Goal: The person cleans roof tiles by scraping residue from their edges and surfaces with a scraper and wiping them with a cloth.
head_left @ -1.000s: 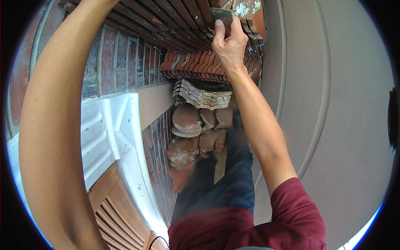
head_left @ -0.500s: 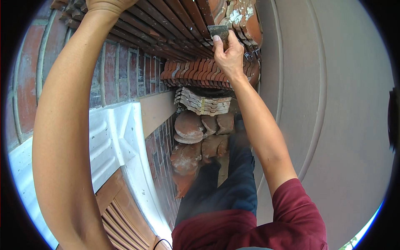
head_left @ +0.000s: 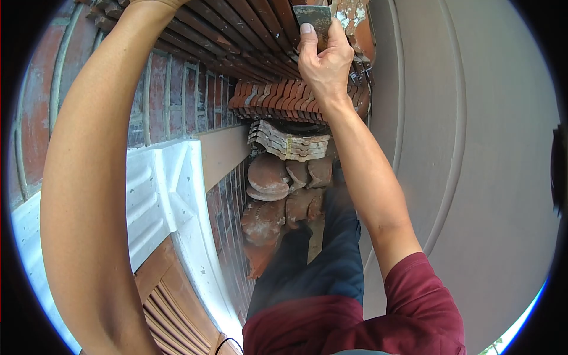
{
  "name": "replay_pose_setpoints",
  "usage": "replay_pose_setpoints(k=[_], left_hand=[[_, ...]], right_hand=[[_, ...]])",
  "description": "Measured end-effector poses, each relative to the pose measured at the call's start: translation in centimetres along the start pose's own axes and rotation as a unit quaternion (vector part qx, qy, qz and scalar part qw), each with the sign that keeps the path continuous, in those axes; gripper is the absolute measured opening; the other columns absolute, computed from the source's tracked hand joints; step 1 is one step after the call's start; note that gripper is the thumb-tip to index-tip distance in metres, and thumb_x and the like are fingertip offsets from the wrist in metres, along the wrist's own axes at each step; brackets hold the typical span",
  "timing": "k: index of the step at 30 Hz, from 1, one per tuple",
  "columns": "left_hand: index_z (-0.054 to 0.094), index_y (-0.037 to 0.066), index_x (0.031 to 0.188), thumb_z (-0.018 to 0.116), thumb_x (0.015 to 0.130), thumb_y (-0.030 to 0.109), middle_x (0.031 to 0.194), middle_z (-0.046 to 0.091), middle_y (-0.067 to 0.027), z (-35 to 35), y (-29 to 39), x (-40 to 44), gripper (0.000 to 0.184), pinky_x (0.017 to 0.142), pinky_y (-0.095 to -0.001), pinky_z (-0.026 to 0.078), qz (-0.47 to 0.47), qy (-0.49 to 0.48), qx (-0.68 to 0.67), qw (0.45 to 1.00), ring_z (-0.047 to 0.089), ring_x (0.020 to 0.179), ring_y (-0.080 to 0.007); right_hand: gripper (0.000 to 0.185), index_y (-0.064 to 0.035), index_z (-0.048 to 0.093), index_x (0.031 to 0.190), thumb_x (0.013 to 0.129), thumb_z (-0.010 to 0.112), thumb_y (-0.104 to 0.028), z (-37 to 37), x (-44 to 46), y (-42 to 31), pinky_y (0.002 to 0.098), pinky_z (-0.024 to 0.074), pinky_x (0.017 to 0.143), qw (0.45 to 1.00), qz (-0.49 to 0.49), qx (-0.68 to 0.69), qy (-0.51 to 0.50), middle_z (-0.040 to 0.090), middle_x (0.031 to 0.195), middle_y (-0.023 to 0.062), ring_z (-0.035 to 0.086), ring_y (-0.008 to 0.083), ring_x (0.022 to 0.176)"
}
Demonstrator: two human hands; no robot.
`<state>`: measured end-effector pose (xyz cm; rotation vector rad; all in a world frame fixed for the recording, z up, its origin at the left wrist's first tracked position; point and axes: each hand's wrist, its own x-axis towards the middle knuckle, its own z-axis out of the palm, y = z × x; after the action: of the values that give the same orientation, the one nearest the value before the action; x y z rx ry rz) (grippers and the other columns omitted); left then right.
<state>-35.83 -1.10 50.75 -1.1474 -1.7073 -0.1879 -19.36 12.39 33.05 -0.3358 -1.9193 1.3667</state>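
Right hand [head_left: 325, 62] of mine pinches a flat plate [head_left: 313, 22], thumb on its near face and fingers curled behind, just above the row of red tiles [head_left: 275, 97]; of my left hand [head_left: 160, 3] only the heel shows, up and left of that row, so I cannot tell whether it is spread or gripping. Biggest around me is the grey wall [head_left: 509, 148], right of the row, then the brick wall [head_left: 157, 100] on its left. Directly above the row lean the long dark tiles [head_left: 236, 35], with the plate in front of them; whether it touches them I cannot tell. Smaller, just below the row, sits the pale tile stack [head_left: 290, 142], and lower still the round tiles [head_left: 267, 174]. To work well here, I judge I should keep the thumb firm and the wrist loose, hold the plate flat rather than letting a corner dig in, and press lightly, since such tiles probably chip easily.
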Motion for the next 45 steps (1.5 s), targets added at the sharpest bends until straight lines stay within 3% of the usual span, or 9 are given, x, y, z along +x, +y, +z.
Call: replay_pose_setpoints(k=[6, 10, 15, 22, 24, 31, 36, 39, 45], left_hand=[[0.058, 0.01, 0.136, 0.069, 0.085, 0.054, 0.108, 0.059, -0.017, -0.2, 0.1, 0.5, 0.068, 0.095, -0.047, 0.043, -0.019, -0.013, -0.003, 1.0, 0.052, 0.105, -0.0337], [0.058, 0.01, 0.136, 0.07, 0.085, 0.052, 0.109, 0.059, -0.0177, -0.2, 0.1, -0.1, 0.068, 0.096, -0.0473, 0.043, -0.008, -0.014, 0.005, 1.0, 0.052, 0.106, -0.0342], [0.058, 0.009, 0.136, 0.07, 0.085, 0.051, 0.11, 0.059, -0.0188, -0.3, 0.4, 0.5, 0.067, 0.097, -0.0481, 0.043, -0.02, -0.012, -0.012, 1.0, 0.052, 0.107, -0.0357], [0.057, 0.009, 0.136, 0.07, 0.085, 0.049, 0.111, 0.058, -0.0187, -0.4, 0.2, 0.8, 0.066, 0.096, -0.0482, 0.043, -0.006, -0.019, -0.016, 1.0, 0.052, 0.107, -0.0353], [0.058, 0.009, 0.135, 0.07, 0.085, 0.049, 0.111, 0.059, -0.0185, -0.4, 0.6, 0.5, 0.065, 0.096, -0.0482, 0.043, -0.026, -0.014, -0.02, 0.999, 0.052, 0.106, -0.0353], [0.057, 0.006, 0.134, 0.072, 0.082, 0.046, 0.113, 0.06, -0.0176, -0.3, -0.1, 0.6, 0.067, 0.097, -0.0471, 0.043, 0.017, -0.014, -0.018, 1.0, 0.052, 0.105, -0.036], [0.058, 0.005, 0.134, 0.075, 0.081, 0.039, 0.115, 0.061, -0.0165, -0.6, 0.7, 1.0, 0.065, 0.097, -0.0467, 0.043, -0.007, -0.013, -0.034, 0.999, 0.052, 0.105, -0.0363], [0.058, 0.005, 0.133, 0.075, 0.08, 0.038, 0.116, 0.061, -0.0163, -0.6, 0.6, 1.0, 0.066, 0.097, -0.046, 0.043, 0.006, -0.008, -0.031, 0.999, 0.052, 0.105, -0.036], [0.058, 0.005, 0.133, 0.076, 0.078, 0.036, 0.116, 0.061, -0.0162, -0.7, 0.8, 1.2, 0.065, 0.097, -0.0456, 0.043, -0.007, -0.013, -0.037, 0.999, 0.052, 0.104, -0.0362]], right_hand=[[0.009, -0.0023, 0.06, 0.1, 0.095, 0.065, -0.008, -0.2, -0.9, 1.8, 0.0339, 0.0507, 0.055, 1.0, -0.006, -0.003, 0.009, 0.067, 0.069, 0.0123, 0.067, 0.0213, 0.056], [0.01, -0.0014, 0.059, 0.1, 0.095, 0.065, -0.008, -0.1, 1.0, -2.2, 0.0337, 0.0507, 0.056, 0.999, 0.035, 0.009, -0.017, 0.067, 0.069, 0.0129, 0.067, 0.0207, 0.057], [0.011, -0.0013, 0.059, 0.101, 0.095, 0.065, -0.008, -0.3, -0.7, 0.9, 0.0387, 0.052, 0.056, 1.0, 0.003, -0.023, -0.003, 0.067, 0.068, 0.0158, 0.069, 0.0311, 0.058], [0.01, -0.002, 0.058, 0.1, 0.095, 0.064, -0.008, 0.2, 0.7, -1.2, 0.0399, 0.0519, 0.054, 0.997, -0.059, -0.039, 0.027, 0.066, 0.068, 0.0172, 0.071, 0.0329, 0.062], [0.009, -0.0035, 0.058, 0.102, 0.097, 0.063, -0.008, -0.2, -0.5, 0.3, 0.0403, 0.0513, 0.052, 1.0, -0.004, -0.028, 0.005, 0.066, 0.067, 0.0169, 0.07, 0.0339, 0.06], [0.01, -0.0033, 0.059, 0.101, 0.095, 0.065, -0.008, 0.1, 0.5, -0.9, 0.0393, 0.0514, 0.053, 1.0, -0.024, -0.014, 0.014, 0.066, 0.068, 0.0153, 0.069, 0.0324, 0.058], [0.01, -0.0017, 0.059, 0.097, 0.095, 0.066, -0.009, -0.3, 0.1, 1.6, 0.0352, 0.0504, 0.053, 0.999, -0.035, 0.006, 0.013, 0.066, 0.067, 0.0138, 0.068, 0.0255, 0.055], [0.011, -0.0011, 0.059, 0.096, 0.095, 0.066, -0.009, -0.2, 2.0, -2.3, 0.0345, 0.0496, 0.051, 0.999, 0.002, 0.034, -0.017, 0.065, 0.065, 0.014, 0.066, 0.0238, 0.052], [0.011, -0.0014, 0.059, 0.094, 0.094, 0.067, -0.009, -0.8, 1.6, -0.9, 0.0349, 0.0477, 0.049, 1.0, -0.013, 0.005, -0.014, 0.063, 0.061, 0.0142, 0.065, 0.0214, 0.051]])
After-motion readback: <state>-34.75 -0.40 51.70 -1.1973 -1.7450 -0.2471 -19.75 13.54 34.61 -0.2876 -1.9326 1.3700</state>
